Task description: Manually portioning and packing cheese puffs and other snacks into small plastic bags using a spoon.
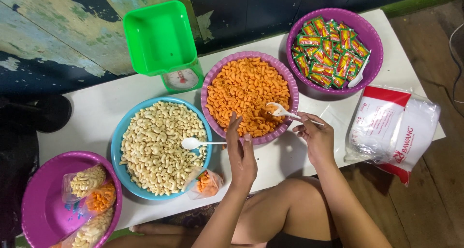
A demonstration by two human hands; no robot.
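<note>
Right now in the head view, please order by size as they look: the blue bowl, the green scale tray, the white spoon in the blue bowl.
1. blue bowl
2. green scale tray
3. white spoon

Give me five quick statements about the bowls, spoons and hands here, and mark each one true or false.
1. The right hand holds a white spoon over the bowl of orange macaroni. True.
2. The blue bowl holds orange macaroni. False: pale macaroni.
3. A white spoon lies in the blue bowl. True.
4. The green scale's tray is full of sachets. False: it is empty; the sachets are in a purple bowl.
5. The left hand grips a spoon. False: it holds none.
</note>
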